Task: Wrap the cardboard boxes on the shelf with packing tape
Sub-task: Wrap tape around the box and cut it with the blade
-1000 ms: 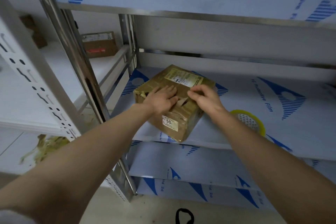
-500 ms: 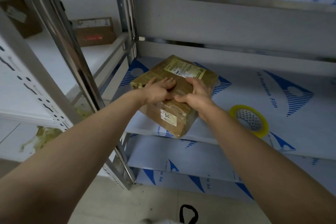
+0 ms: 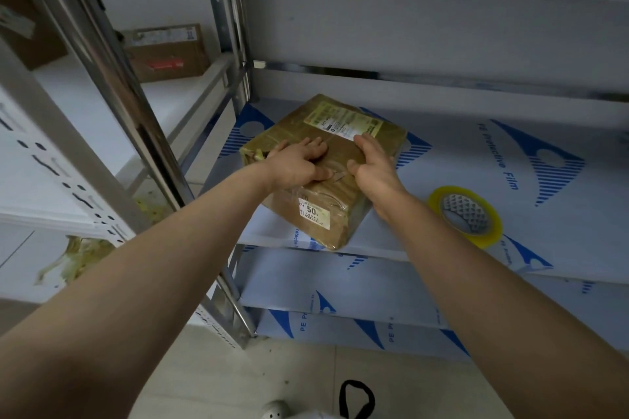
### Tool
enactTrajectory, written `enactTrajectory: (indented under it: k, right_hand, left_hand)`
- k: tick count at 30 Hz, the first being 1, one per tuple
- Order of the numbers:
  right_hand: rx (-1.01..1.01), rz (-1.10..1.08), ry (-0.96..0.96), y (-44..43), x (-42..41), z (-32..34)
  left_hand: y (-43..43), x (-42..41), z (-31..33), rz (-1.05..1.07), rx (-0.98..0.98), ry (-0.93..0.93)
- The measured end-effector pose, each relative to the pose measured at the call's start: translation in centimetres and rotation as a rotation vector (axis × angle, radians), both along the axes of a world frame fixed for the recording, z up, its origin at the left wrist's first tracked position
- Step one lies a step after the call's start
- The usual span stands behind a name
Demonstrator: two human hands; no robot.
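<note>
On film-covered metal shelf (image 3: 476,153), w/ cardboard box (image 3: 343,214) at front-left edge & tape roll (image 3: 456,188) apart to its right: press down w/ flat left hand (image 3: 296,167), fingers straight & together, then smooth tape seam, prob. wrinkled, outward w/ right hand (image 3: 372,168), fingers straight, thumb spread.

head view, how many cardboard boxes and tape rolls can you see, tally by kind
cardboard boxes: 3, namely the front box, the left-shelf box and the box at the left edge, which is partly cut off
tape roll: 1
total: 4
</note>
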State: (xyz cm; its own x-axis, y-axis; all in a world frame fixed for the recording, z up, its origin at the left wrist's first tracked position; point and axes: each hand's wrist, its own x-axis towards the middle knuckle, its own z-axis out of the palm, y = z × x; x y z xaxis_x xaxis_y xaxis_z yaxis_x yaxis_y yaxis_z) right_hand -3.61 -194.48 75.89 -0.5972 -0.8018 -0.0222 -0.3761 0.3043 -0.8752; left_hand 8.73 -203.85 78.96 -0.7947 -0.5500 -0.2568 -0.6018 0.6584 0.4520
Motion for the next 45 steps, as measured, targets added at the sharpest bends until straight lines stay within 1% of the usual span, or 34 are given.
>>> enactTrajectory:
  k: [4,8,11,13,14,15,16,17,18,19,20,21,22,23,24,25,26,27,30,31,33,36,40,45]
  right_hand:
    - [0.042,0.015,0.050,0.0,0.3,0.0]
    - [0.003,0.005,0.028,0.0,0.2,-0.1]
    - [0.057,0.030,0.124,0.1,0.3,-0.1]
    - [0.046,0.044,0.169,0.1,0.1,-0.2]
    - [0.050,0.050,0.194,0.2,0.0,-0.3]
    - [0.061,0.056,0.216,0.1,-0.2,-0.3]
    - [0.075,0.062,0.228,0.2,-0.7,-0.3]
    - [0.087,0.069,0.226,0.2,-1.2,-0.2]
    - [0.095,0.077,0.219,0.3,-1.8,-0.1]
    - [0.096,0.083,0.207,0.4,-2.4,0.0]
    - [0.105,0.089,0.197,0.5,-2.9,0.3]
    - [0.122,0.092,0.195,0.6,-3.3,0.5]
    - [0.148,0.092,0.209,0.6,-3.6,0.8]
    - [0.173,0.083,0.253,0.4,-3.6,1.2]
    - [0.187,0.065,0.339,0.3,-3.4,1.5]
    - [0.175,0.057,0.436,0.2,-2.7,2.1]
    - [0.134,0.074,0.493,0.0,-1.7,2.7]
    - [0.090,0.117,0.482,-0.3,-0.6,3.2]
    - [0.026,0.294,0.232,-1.2,3.0,4.2]
    - [0.037,0.326,0.199,-1.6,3.7,4.2]
    - [0.089,0.353,0.207,-2.3,4.4,4.0]
    - [0.084,0.316,0.204,-2.8,4.6,3.4]
    - [0.074,0.231,0.144,-3.1,4.7,3.1]
    - [0.089,0.209,0.097,-3.3,4.4,3.1]
  left_hand:
    - [0.1,0.0,0.1,0.006,-0.007,0.000]
    - [0.0,-0.1,-0.1,0.016,-0.007,0.004]
    - [-0.1,-0.1,-0.5,0.011,-0.025,0.000]
    - [0.1,-0.1,-0.3,0.045,0.047,0.057]
    - [0.2,0.0,0.0,0.113,0.166,0.159]
    - [0.4,0.3,0.6,0.205,0.318,0.321]
    - [0.4,0.6,1.1,0.308,0.434,0.524]
    - [0.3,1.2,1.7,0.426,0.457,0.733]
    - [-0.2,1.9,2.0,0.536,0.426,0.913]
    - [-0.8,2.5,2.1,0.607,0.381,1.030]
    - [-1.3,3.0,2.0,0.641,0.338,1.068]
    - [-1.5,3.4,1.9,0.654,0.301,1.026]
    - [-1.5,3.7,1.5,0.654,0.281,0.933]
    - [-1.4,3.9,1.0,0.640,0.302,0.836]
    - [-1.3,3.9,0.3,0.619,0.351,0.781]
    - [-1.1,3.9,-0.3,0.600,0.402,0.770]
    - [-0.9,4.0,-0.6,0.593,0.431,0.786]
    - [-0.7,4.0,-0.7,0.586,0.441,0.796]
    - [-0.9,4.9,-0.8,0.538,0.445,0.737]
    - [-1.0,5.3,-1.0,0.513,0.438,0.707]
    - [-1.3,5.7,-1.4,0.484,0.431,0.668]
    - [-1.6,5.9,-1.8,0.475,0.434,0.682]
    - [-1.8,6.1,-2.3,0.472,0.550,0.812]
    - [-2.1,6.0,-2.9,0.483,0.519,0.802]
